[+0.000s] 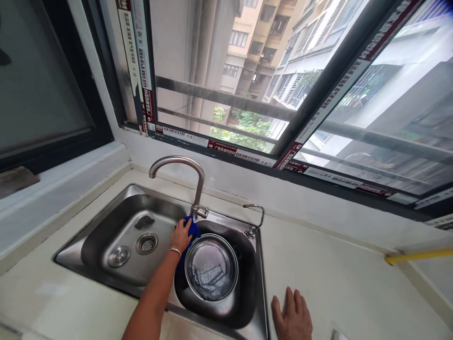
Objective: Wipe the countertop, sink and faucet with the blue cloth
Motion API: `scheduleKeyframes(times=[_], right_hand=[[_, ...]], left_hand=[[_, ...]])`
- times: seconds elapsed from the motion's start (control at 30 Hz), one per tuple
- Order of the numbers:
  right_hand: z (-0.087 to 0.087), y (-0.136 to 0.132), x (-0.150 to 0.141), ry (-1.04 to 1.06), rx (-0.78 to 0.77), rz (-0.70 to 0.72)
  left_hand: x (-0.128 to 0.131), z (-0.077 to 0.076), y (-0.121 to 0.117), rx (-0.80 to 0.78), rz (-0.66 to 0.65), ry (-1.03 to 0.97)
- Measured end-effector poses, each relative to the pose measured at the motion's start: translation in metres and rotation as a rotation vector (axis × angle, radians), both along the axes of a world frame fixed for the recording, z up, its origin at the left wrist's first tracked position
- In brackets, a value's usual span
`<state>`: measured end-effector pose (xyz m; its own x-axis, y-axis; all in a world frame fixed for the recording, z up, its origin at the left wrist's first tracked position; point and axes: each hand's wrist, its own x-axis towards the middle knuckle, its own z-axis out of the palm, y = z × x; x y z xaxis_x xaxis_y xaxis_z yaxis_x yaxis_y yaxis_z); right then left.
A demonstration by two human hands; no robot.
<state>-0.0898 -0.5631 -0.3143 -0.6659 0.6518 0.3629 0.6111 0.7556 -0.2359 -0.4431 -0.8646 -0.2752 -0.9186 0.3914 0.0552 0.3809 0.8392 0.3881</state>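
Observation:
My left hand (181, 236) is closed on a blue cloth (192, 229), pressed against the divider between the two sink bowls, just in front of the faucet base. Part of the cloth hangs down toward the right bowl, and my forearm crosses the sink's front edge. Below and right of that hand, a round metal basin (236, 269) sits in the right bowl (249, 302), with a grey crumpled item inside that I cannot make out. My right hand (293, 316) lies on the pale countertop right of the sink, fingers stretched out, holding nothing.
A curved metal faucet (200, 184) rises behind the divider. A small thin spout (262, 215) stands at the sink's back right corner. The left bowl (102, 236) holds a drain lid (119, 256) and a dark piece (144, 222). A yellow pipe (417, 256) juts in at right.

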Motion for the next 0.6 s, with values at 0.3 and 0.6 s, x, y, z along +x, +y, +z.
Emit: scheduleKeyframes(times=[0.3,0.6], right_hand=[[0.000,-0.006,-0.005,0.061,0.025,-0.040],[-0.001,-0.002,0.000,0.014,-0.002,-0.048]], left_hand=[[0.013,-0.005,0.006,0.007,0.030,0.056],[0.008,-0.009,0.004,0.056,0.047,0.029]])
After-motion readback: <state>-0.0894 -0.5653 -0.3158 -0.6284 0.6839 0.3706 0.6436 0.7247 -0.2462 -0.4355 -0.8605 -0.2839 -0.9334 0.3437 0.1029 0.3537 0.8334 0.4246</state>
